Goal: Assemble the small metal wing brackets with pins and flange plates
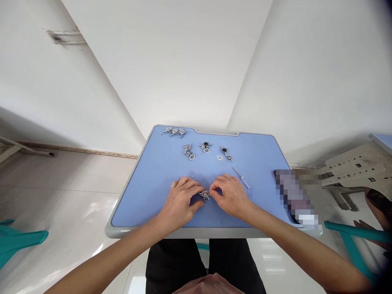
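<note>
Near the front of the blue desk (pixel 153 196), a small silvery metal fitting (pixel 204 195) with a flange and short pipe stubs sits between my hands. My left hand (pixel 183 200) pinches it from the left between thumb and fingers. From the other side, my right hand (pixel 232 195) has thumb and forefinger closed together at the fitting's right edge; any smaller piece between them is too small to make out. Right of that hand lies a thin tool (pixel 241 178) with a slim metal shaft and a clear end.
Similar fittings form a cluster (pixel 174 131) at the back left. Further in are another group (pixel 188 150), parts with a black cap (pixel 206 144), a flat gasket (pixel 219 157) and a black-topped piece (pixel 224 150). A blurred-out object (pixel 294 196) lies along the right edge.
</note>
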Available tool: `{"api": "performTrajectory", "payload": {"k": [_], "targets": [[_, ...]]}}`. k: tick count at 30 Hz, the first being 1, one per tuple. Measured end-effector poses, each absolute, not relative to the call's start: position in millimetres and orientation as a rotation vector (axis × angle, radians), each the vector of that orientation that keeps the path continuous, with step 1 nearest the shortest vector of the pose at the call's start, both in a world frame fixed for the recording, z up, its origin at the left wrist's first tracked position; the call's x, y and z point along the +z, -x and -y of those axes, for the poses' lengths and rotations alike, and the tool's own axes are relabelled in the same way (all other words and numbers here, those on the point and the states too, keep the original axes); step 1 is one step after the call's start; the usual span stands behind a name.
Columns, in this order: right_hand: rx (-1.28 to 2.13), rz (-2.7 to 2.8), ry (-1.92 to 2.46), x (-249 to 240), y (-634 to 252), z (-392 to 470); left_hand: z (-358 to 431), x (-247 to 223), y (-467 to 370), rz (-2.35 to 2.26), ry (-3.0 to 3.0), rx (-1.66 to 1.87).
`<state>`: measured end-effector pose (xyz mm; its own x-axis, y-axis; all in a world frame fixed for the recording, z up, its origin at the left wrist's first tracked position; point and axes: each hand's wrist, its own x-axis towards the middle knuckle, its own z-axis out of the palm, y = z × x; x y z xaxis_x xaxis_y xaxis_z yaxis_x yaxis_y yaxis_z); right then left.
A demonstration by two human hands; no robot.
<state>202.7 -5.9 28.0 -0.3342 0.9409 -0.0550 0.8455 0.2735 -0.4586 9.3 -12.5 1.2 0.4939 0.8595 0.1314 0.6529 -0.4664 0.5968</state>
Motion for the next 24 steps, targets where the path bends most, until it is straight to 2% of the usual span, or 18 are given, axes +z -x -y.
{"api": "performTrajectory", "payload": {"k": [7, 15, 24], "targets": [[0.570, 2.380, 1.816, 30, -194, -5, 13, 1, -12, -1.277, -2.284, 0.613], [0.620, 2.261, 1.776, 37, -208, -4, 13, 5, -19, -1.332, -2.358, 0.657], [0.379, 2.383, 1.589, 18, -216, 26, 9, 1, -18, -1.309, -2.354, 0.633]]}}
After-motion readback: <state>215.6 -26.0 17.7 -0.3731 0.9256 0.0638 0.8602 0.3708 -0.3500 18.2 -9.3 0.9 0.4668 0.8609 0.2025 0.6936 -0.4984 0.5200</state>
